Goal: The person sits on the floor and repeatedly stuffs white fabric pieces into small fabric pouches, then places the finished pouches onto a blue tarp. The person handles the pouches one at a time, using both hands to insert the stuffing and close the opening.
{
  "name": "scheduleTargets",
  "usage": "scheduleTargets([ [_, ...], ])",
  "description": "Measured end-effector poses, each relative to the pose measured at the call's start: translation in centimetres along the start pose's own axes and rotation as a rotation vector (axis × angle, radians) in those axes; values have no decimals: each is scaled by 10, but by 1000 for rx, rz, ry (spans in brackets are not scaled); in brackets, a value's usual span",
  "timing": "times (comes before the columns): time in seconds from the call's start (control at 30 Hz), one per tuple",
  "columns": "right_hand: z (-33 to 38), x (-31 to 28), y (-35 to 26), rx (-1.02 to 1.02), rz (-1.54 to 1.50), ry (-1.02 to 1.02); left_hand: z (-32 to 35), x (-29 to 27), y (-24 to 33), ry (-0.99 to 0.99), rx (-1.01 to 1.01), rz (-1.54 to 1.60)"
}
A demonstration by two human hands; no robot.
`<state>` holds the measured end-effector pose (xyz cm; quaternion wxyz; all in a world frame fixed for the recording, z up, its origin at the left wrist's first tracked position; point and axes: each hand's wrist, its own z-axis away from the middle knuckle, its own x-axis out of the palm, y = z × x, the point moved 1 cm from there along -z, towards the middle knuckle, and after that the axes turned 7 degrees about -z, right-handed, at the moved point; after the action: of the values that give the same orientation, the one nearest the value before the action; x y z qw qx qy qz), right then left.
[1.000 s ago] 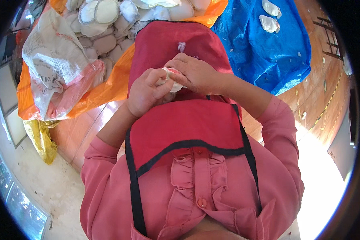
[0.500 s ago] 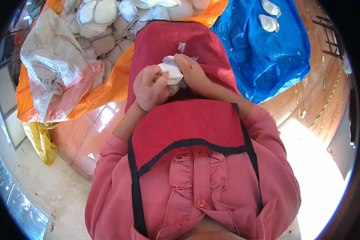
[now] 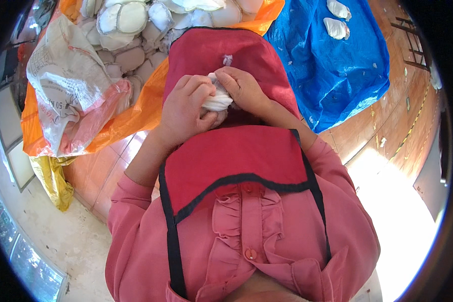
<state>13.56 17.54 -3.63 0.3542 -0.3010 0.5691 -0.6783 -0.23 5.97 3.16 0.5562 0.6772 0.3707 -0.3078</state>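
— What do I see from here?
— Both hands closed on one white wad [image 3: 217, 99]: left hand [image 3: 186, 108] cupping it, right hand [image 3: 244, 90] pinching its top, over the red apron [image 3: 236, 156].
— Advice?
— I'd keep the left grip firm and pull in small tufts. More white pieces [image 3: 131, 20] lie beyond the left hand, a blue tarp [image 3: 332, 75] beyond the right.

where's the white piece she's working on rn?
Head view, upper centre: the white piece is pinched between the left hand and right hand, over the red apron on the lap.
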Motion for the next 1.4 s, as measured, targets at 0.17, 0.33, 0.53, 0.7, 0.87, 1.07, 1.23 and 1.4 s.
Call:
scheduleTargets([
  [0.17,5,1,-8,-3,77,-47,-5,-17,-5,-296,-353,379],
  [0.33,8,2,-7,63,106,-53,-7,-15,-16,-470,-424,545],
  [0.53,8,4,-1,162,97,-74,-19,-13,-23,-691,-441,549],
  [0.7,2,3,20,224,9,-143,-12,3,-15,-513,-229,385],
  [0.87,7,8,18,629,-519,-204,-8,10,-6,-456,-62,328],
  [1.07,7,10,31,570,-407,-358,-12,0,1,-534,-22,296],
  [1.23,-2,1,16,555,-416,-401,-14,0,-12,-559,-125,256],
  [1.4,2,-26,3,142,-529,-454,-10,-20,-36,-534,-667,616],
])
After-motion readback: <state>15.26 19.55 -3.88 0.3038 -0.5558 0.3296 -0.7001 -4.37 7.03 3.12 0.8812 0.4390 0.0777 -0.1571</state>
